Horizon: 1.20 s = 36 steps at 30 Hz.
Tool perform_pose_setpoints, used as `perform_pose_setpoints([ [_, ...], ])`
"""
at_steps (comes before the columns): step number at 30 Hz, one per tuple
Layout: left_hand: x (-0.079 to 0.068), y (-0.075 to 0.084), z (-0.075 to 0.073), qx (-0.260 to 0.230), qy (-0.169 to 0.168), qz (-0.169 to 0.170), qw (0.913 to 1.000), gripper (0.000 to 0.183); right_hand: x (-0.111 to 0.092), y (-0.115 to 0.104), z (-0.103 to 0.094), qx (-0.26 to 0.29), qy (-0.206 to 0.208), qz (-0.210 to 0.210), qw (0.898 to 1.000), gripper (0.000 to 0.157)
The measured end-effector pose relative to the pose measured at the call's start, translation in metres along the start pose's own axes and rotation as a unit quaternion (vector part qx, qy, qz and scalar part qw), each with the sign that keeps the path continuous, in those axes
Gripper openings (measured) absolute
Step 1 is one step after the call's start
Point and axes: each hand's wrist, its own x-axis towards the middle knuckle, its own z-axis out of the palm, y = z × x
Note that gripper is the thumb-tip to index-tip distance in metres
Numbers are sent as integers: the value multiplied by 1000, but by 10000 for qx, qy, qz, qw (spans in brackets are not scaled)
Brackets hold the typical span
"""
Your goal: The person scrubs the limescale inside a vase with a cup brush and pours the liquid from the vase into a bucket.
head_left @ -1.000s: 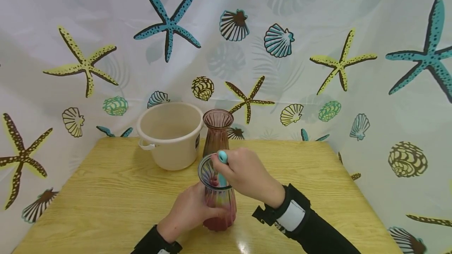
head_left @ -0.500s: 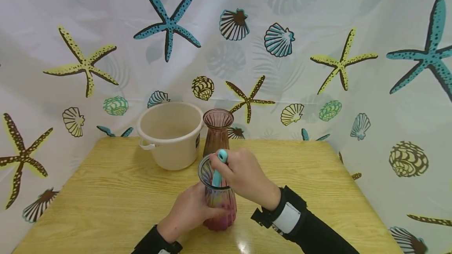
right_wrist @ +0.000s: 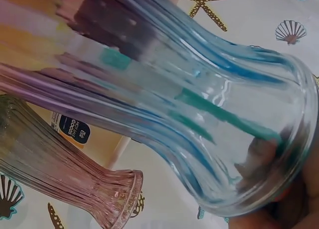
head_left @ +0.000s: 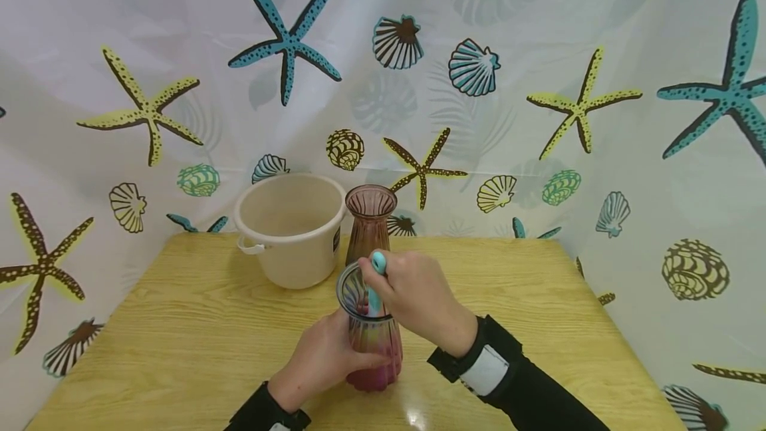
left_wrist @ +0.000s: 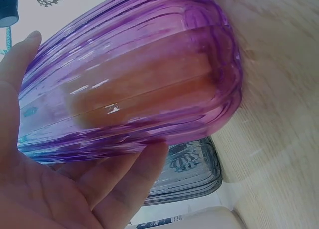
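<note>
Bucket (head_left: 294, 263) stood behind pink vase (head_left: 377, 336), to its left. Left hand (head_left: 323, 356) gripped pink vase's body. Brown vase (head_left: 367, 235) stood right behind pink vase. Blue handle (head_left: 374, 300) reached into pink vase's mouth, gripped by right hand (head_left: 419, 294).

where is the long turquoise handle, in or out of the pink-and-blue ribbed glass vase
Partly in: the turquoise handle enters the ribbed vase and shows through its neck; its top sticks out in the right hand.
</note>
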Motion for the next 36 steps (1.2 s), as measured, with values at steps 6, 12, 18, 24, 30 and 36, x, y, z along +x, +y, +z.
perform_pose_setpoints([
  [6, 0, 0, -1, -45, -102, -11, 9999, 84, 1, 1, -5, 154, -267, 114, 9995, 46],
  [12, 0, -1, -1, -47, -127, 33, 9999, 84, 1, 1, -8, 930, -435, 177, 9946, 48],
  [18, -1, -3, 0, -62, -150, 112, 9998, 81, 1, 2, -5, 1422, -410, 190, 9888, 48],
  [24, 0, -1, 0, -128, -123, 2, 9998, 81, 1, 2, 0, 1347, -352, 96, 9902, 45],
  [30, 0, 0, 1, -42, -81, -2, 10000, 81, 1, 4, 4, 834, -219, 5, 9963, 43],
  [36, -1, -1, 0, -53, -127, -52, 9999, 83, 3, 4, 2, 211, -172, -121, 9996, 44],
])
